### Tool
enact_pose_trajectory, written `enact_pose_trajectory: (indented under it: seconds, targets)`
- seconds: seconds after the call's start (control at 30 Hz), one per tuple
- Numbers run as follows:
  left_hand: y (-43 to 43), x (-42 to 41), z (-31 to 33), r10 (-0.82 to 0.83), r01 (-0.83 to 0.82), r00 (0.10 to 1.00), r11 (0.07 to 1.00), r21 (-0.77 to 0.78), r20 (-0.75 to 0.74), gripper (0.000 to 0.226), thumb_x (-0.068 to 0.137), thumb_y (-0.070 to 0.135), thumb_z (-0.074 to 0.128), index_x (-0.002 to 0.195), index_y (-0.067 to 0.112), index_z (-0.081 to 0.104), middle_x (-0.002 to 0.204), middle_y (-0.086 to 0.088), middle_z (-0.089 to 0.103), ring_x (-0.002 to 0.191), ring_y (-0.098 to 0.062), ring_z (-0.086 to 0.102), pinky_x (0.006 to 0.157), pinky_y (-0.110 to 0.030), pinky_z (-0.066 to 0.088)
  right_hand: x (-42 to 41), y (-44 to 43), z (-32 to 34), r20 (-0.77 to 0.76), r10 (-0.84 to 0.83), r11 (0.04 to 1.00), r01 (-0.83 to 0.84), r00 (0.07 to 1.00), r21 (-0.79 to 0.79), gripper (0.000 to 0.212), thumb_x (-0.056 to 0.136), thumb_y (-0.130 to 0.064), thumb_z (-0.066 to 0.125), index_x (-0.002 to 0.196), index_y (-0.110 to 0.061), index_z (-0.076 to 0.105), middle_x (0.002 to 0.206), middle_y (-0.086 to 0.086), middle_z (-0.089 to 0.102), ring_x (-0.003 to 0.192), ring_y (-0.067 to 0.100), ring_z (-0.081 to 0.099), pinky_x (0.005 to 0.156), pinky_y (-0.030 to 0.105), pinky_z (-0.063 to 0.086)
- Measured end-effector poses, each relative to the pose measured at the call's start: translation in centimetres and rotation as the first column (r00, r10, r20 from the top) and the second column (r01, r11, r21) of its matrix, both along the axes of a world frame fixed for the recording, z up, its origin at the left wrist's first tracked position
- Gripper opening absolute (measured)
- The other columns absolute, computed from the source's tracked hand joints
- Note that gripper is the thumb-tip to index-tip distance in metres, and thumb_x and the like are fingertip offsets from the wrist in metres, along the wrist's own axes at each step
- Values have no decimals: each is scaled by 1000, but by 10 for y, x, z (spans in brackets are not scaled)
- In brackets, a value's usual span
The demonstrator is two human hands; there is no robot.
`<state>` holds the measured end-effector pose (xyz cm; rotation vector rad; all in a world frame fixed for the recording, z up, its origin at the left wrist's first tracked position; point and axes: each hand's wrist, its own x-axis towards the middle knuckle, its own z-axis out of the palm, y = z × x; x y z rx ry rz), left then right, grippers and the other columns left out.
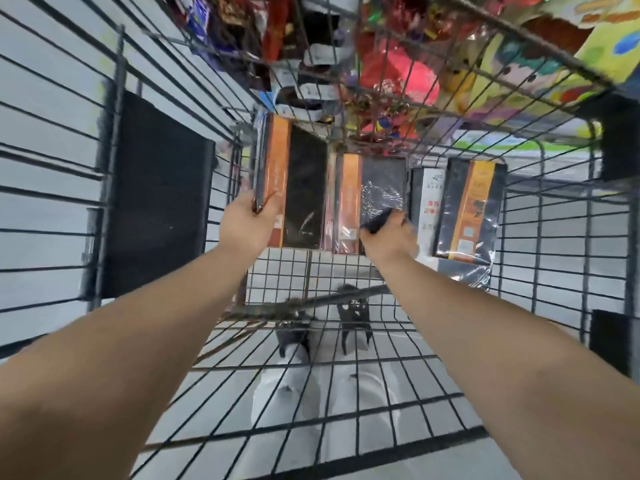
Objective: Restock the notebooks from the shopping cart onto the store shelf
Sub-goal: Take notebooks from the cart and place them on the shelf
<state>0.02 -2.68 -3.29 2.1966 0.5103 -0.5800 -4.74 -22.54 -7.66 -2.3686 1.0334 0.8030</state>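
Note:
I look down into a wire shopping cart (346, 393). Black notebooks with orange bands, wrapped in clear plastic, stand at its far end. My left hand (247, 223) grips the lower edge of the left notebook stack (294, 174). My right hand (389, 233) is closed on the bottom corner of the middle notebook (372, 188). A third wrapped notebook (467, 209) leans at the right, untouched, with a white-labelled black item (427, 199) beside it.
Beyond the cart's front wires hang colourful packaged goods and toys (398, 71) on store shelving. A black panel (156, 195) is fixed to the cart's left side wall. Through the cart floor I see its wheels (353, 317) and the pale floor.

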Motion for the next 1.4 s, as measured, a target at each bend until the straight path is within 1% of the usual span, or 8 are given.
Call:
enact_pose_trajectory:
  seconds: [0.13, 0.23, 0.43, 0.77, 0.9, 1.07, 1.27, 1.4]
  targets:
    - [9, 1, -9, 33, -33, 999, 999, -21, -5, 35, 89, 48, 54, 96, 15, 62, 130, -11, 60, 86, -25, 64, 71, -29, 46, -3, 23, -11, -55, 113, 991, -116, 992, -70, 82, 79, -59, 62, 139, -15, 27, 145, 19, 30, 129, 37, 36, 101, 45, 35]
    - [10, 3, -8, 54, -55, 999, 998, -44, -7, 43, 90, 48, 54, 110, 11, 63, 111, -11, 67, 87, -26, 63, 71, -27, 44, -7, 38, -17, -15, 55, 997, -55, 998, -53, 80, 78, -59, 64, 137, -22, 25, 140, 15, 31, 126, 37, 36, 100, 46, 35]
    - [18, 9, -7, 37, -37, 999, 998, -40, -3, 30, 91, 46, 54, 80, 18, 56, 72, 3, 56, 68, -16, 54, 64, -32, 46, -1, 37, -19, 8, -331, 943, 330, 944, 52, 96, 68, -44, 81, 138, -16, 21, 132, 18, 45, 118, 35, 50, 92, 44, 45]
    - [19, -4, 69, -34, 34, 999, 999, -40, 13, 52, 88, 54, 55, 74, 4, 60, 63, -4, 52, 62, -24, 52, 66, -37, 45, -18, 17, 77, 294, -223, 932, 115, 930, 343, 24, 86, -27, 66, 100, -18, 48, 84, -2, 57, 80, 24, 57, 68, 31, 44]
    - [9, -15, 130, 5, -1, 999, 995, -102, 38, 49, 89, 50, 55, 63, 14, 32, 59, -1, 34, 55, -18, 36, 58, -34, 34, -41, 9, 146, 342, -188, 936, 61, 921, 347, 22, 91, -34, 59, 100, -17, 48, 85, 5, 59, 80, 28, 58, 68, 36, 45]
    - [-18, -28, 192, -21, 54, 988, 975, -214, 153, 37, 90, 54, 51, 83, 17, 49, 79, -6, 54, 69, -18, 55, 66, -32, 43, -85, -16, 223, 430, -350, 915, 207, 832, 346, 34, 93, -45, 51, 118, -22, 52, 95, 7, 63, 84, 27, 62, 66, 32, 46]
    - [-79, -46, 250, -169, 225, 944, 958, -179, 284, 41, 92, 51, 50, 102, 11, 55, 96, -10, 58, 83, -24, 53, 70, -31, 34, -127, -83, 296, 385, -787, 600, 454, 482, 658, 21, 91, -20, 60, 108, -14, 50, 96, 8, 62, 72, 21, 63, 57, 29, 58]
    - [-132, -58, 276, -232, 316, 899, 931, -185, 371, 48, 92, 48, 51, 107, 3, 60, 95, -18, 62, 87, -30, 59, 73, -36, 45, -167, -143, 331, 257, -868, 444, 435, 425, 783, 11, 90, -8, 58, 96, -14, 51, 84, 8, 63, 65, 18, 63, 66, 30, 55]
